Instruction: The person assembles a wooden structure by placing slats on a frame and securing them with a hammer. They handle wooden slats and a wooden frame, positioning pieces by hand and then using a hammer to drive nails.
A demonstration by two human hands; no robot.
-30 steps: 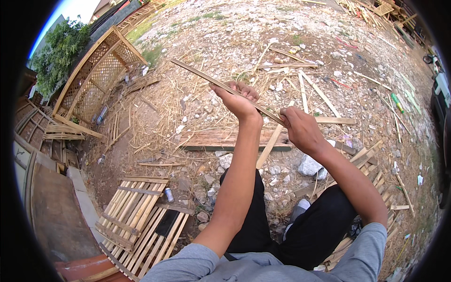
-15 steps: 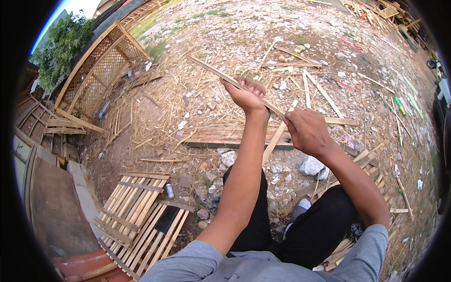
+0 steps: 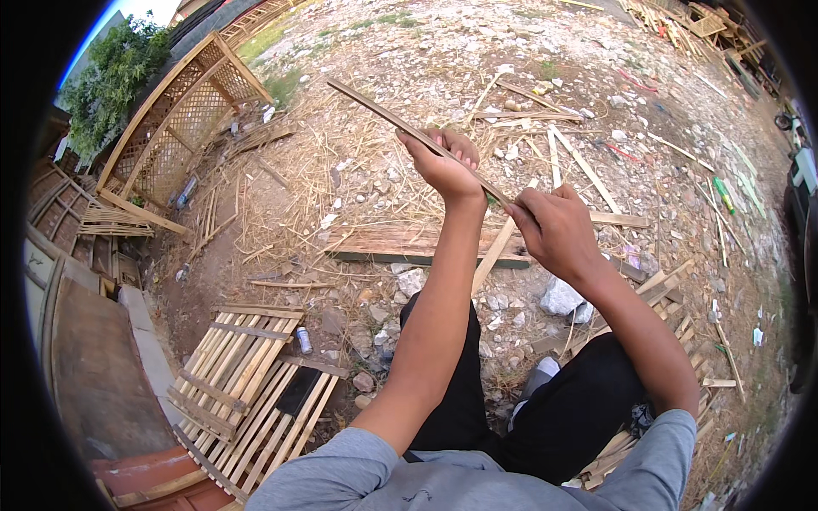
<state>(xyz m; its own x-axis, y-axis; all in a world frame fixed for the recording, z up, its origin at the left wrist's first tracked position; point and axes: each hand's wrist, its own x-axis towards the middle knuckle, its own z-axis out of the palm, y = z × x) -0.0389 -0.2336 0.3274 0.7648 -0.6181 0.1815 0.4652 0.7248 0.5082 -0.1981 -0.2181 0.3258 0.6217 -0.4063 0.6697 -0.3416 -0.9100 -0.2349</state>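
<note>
A long thin bamboo strip runs from upper left down to the right, held up in front of me. My left hand grips it near its middle, fingers curled over it. My right hand is closed around the strip's lower end, a little right of and below the left hand. Whether the right hand also holds a tool is hidden by the fingers. My legs in black trousers are below, and I am seated over stony ground.
A flat wooden plank lies on the ground under my arms. A slatted bamboo panel with a small bottle lies at lower left. A lattice frame stands at upper left. Loose slats, straw and stones litter the ground.
Both hands have lifted the strip slightly and tilted it steeper; the hands sit a little closer together on it. The grip is unchanged.
</note>
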